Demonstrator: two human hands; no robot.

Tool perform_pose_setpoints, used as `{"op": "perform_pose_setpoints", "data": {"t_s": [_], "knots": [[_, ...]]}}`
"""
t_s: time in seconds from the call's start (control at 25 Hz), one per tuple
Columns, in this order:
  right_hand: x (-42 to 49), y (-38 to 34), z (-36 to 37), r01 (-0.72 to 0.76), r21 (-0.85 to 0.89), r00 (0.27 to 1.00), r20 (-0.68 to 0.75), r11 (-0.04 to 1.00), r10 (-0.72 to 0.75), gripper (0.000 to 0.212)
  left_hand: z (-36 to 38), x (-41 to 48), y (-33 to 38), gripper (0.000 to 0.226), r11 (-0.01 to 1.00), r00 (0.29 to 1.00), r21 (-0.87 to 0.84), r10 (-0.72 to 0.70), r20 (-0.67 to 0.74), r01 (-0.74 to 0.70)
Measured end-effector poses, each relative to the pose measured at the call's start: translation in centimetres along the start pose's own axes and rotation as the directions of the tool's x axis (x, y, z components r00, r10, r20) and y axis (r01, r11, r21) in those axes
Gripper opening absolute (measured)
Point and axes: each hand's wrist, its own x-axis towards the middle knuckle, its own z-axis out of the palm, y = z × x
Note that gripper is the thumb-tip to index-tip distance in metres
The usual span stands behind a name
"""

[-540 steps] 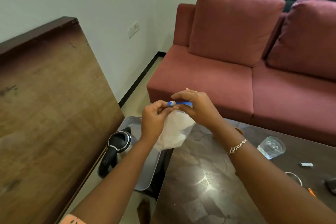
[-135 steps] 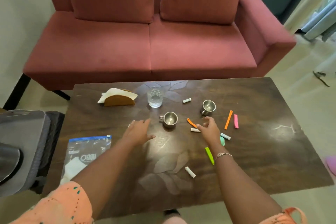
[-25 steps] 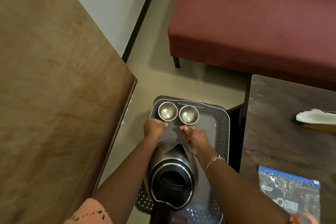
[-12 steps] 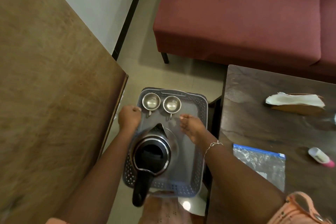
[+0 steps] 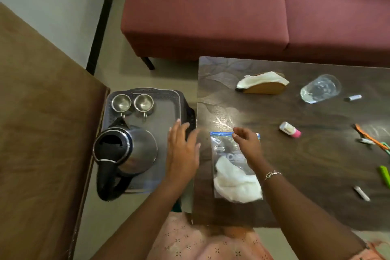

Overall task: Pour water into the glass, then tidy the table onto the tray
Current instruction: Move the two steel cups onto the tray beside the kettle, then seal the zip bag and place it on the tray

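Note:
A grey tray (image 5: 168, 101) sits left of the dark table (image 5: 274, 154). On it stand two steel cups (image 5: 121, 102) (image 5: 144, 102) and a steel kettle (image 5: 128, 150) with a black handle. My left hand (image 5: 182, 150) hovers with straight fingers over the tray's right edge and holds nothing. My right hand (image 5: 245, 143) is above a zip bag (image 5: 234, 167) holding white tissue, fingers loosely bent near its blue seal; no grip on it shows. A glass of water (image 5: 319, 88) stands far right on the table.
On the table are a wooden napkin holder (image 5: 263, 86), a pink-capped bottle (image 5: 290, 130) and several chalk sticks and markers (image 5: 371, 141) at the right. A red sofa (image 5: 232, 10) is behind. A brown wooden surface (image 5: 42, 133) lies at the left.
Both hands have left the cups on the tray and moved right; my right hand now hangs over the zip bag. The camera has turned toward the table.

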Motion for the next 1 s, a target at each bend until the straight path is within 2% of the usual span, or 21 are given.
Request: {"op": "perform_pose_setpoints", "data": {"t_s": [0.12,0.24,0.28,0.36,0.4,0.52,0.64,0.76,0.88,1.0], "knots": [[-0.3,2.6,-4.9,-0.08,0.013,0.991,-0.102,0.997,0.081,0.023,4.4,-2.4,3.0,0.047,0.994,0.964,0.058,0.071,0.257,-0.089],[-0.3,5.7,-8.1,-0.246,-0.046,0.961,-0.144,0.968,0.238,0.029,8.5,-4.2,3.9,0.058,0.967,0.853,0.181,0.061,0.518,-0.179],[-0.4,6.7,-8.7,-0.295,-0.076,0.95,-0.125,0.952,0.285,0.027,9.5,-4.7,4.0,0.06,0.962,0.827,0.197,0.049,0.56,-0.191],[-0.6,8.3,-9.1,-0.37,-0.052,0.929,-0.051,0.928,0.368,0.011,11.1,-5.3,4.0,0.064,0.966,0.798,0.196,0.015,0.603,-0.166],[-0.9,8.8,-9.0,-0.41,-0.021,0.912,-0.009,0.912,0.41,0.003,11.6,-5.5,3.9,0.065,0.972,0.788,0.191,-0.008,0.615,-0.139],[-1.3,10.1,-8.3,-0.465,0.047,0.884,0.083,0.884,0.46,0.01,12.8,-5.7,3.7,0.069,0.98,0.77,0.191,-0.083,0.632,-0.051],[-0.8,10.5,-7.9,-0.458,0.13,0.889,0.076,0.88,0.451,0.019,13.1,-5.5,3.4,0.071,0.981,0.766,0.192,-0.118,0.631,-0.006],[-0.4,9.9,-7.7,-0.448,0.16,0.894,0.071,0.879,0.443,0.02,12.5,-4.9,3.4,0.071,0.985,0.794,0.161,-0.147,0.59,0.062],[-0.6,8.0,-8.2,-0.341,0.131,0.939,0.086,0.931,0.332,0.024,11.1,-3.7,4.3,0.067,0.994,0.861,0.085,-0.105,0.497,0.072],[-1.3,4.9,-9.3,-0.111,-0.03,0.987,0.11,0.993,0.114,0.025,8.8,-2.5,5.8,0.06,0.999,0.934,0.048,-0.013,0.356,-0.004]]}}
